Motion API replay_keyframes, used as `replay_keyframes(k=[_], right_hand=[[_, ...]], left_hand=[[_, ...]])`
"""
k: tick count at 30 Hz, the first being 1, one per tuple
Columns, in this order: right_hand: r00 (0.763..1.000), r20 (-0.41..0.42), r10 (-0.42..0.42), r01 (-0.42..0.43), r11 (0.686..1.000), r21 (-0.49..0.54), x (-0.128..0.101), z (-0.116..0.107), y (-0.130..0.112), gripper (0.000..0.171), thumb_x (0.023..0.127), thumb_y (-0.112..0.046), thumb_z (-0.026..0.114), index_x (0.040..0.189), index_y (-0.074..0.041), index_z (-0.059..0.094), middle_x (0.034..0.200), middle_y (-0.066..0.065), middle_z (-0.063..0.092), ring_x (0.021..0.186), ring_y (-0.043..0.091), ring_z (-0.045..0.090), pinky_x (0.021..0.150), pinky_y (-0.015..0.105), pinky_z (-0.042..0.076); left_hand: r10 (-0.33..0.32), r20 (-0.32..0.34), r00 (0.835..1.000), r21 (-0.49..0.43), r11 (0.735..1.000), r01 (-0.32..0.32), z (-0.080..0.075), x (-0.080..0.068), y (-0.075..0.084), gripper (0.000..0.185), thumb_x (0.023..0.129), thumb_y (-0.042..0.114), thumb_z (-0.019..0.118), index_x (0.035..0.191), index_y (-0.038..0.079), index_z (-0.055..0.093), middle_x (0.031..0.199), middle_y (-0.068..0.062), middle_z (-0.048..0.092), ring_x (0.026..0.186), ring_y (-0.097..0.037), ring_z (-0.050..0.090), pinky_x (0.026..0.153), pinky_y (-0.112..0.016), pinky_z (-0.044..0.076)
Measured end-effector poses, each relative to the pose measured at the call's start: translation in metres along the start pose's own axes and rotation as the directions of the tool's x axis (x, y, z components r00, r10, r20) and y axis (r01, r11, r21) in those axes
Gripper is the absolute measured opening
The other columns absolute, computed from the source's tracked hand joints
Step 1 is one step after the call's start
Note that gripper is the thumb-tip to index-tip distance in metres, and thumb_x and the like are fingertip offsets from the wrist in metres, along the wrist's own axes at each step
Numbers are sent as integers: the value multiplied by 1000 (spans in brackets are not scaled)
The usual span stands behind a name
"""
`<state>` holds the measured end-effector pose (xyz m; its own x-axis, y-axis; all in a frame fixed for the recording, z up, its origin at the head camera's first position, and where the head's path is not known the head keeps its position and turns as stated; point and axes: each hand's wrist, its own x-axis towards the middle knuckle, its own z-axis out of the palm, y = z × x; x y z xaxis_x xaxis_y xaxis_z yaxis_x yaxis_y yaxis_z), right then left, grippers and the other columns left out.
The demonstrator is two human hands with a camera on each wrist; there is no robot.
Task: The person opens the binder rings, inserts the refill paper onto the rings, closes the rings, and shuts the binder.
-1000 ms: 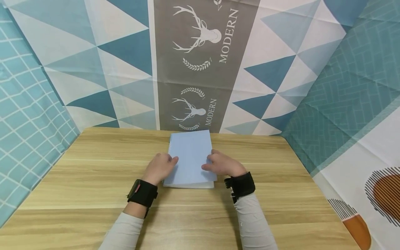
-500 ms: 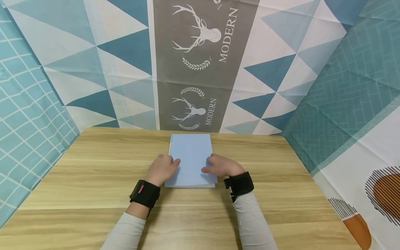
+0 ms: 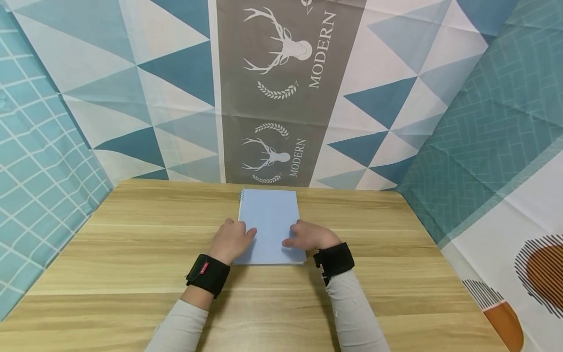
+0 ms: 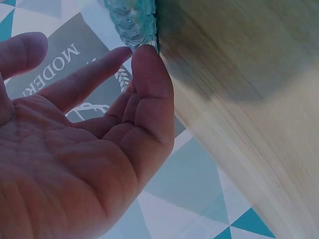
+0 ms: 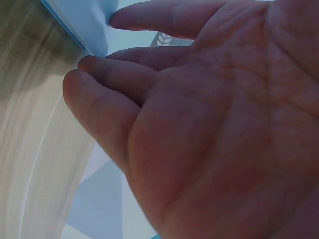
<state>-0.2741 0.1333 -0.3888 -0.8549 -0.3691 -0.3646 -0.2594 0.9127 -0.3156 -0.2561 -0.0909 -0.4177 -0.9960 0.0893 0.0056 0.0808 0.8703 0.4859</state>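
A pale blue spiral notebook lies closed and square on the wooden table, its coil binding along the left edge. My left hand is at that edge, thumb over the cover. In the left wrist view, relaxed fingertips touch the clear coil, and the thumb stands apart from them. At the opposite edge is my right hand, its thumb over the cover. In the right wrist view its extended fingers reach the notebook's edge; whether the thumb touches the cover, I cannot tell.
The light wooden table spreads around the notebook on all sides. Behind it hangs a patterned cloth with triangles and deer heads. Blue checked cloth borders the left, and a green and white cloth the right.
The tilted blue cover has come down flat, hiding the white sheet below its near edge. Both hands have lowered slightly toward me, still at the notebook's sides.
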Motion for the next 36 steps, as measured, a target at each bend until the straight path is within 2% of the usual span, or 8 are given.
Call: replay_keyframes(k=[4,7,21,27,33,36], right_hand=[[1000,25,5,-5,1000,1,1,1,0,58,100,-42,60,145,-5,55,153,23,46,138,32,52,113,45,44],[999,35,8,-8,1000,5,2,2,0,60,101,-42,59,149,-7,51,158,24,41,145,34,46,117,47,41],[998,59,-1,1,1000,3,4,3,-4,63,100,-41,60,152,-9,48,161,23,36,151,34,37,120,48,37],[999,53,-9,9,1000,0,6,5,-3,62,98,-41,62,151,-10,50,160,21,40,151,33,37,120,49,36],[998,53,-27,27,1000,5,7,6,-4,61,97,-38,65,149,-9,51,158,21,43,151,33,38,120,48,37],[999,47,-25,25,999,21,7,7,-3,62,98,-39,64,150,-9,50,158,20,44,150,33,40,120,48,37]], left_hand=[[6,-5,1000,23,1000,-6,3,1,0,41,101,32,60,83,-4,70,94,-24,60,68,-27,54,55,-36,43],[5,-11,1000,34,999,-5,4,1,0,39,100,30,62,83,-4,70,92,-23,60,69,-27,54,55,-36,43],[-2,-8,1000,89,996,3,6,-1,-1,35,96,29,68,93,-6,72,91,-22,60,74,-28,54,57,-37,44],[2,-3,1000,101,995,-2,5,0,-1,35,93,29,72,94,-6,71,93,-22,60,75,-28,55,58,-38,46],[24,9,1000,144,989,-25,7,-1,-2,38,85,27,81,103,-6,71,100,-24,62,80,-30,57,62,-41,50],[38,12,999,149,988,-39,6,-1,-3,42,85,28,81,108,-6,70,104,-25,63,83,-31,59,65,-43,52]])
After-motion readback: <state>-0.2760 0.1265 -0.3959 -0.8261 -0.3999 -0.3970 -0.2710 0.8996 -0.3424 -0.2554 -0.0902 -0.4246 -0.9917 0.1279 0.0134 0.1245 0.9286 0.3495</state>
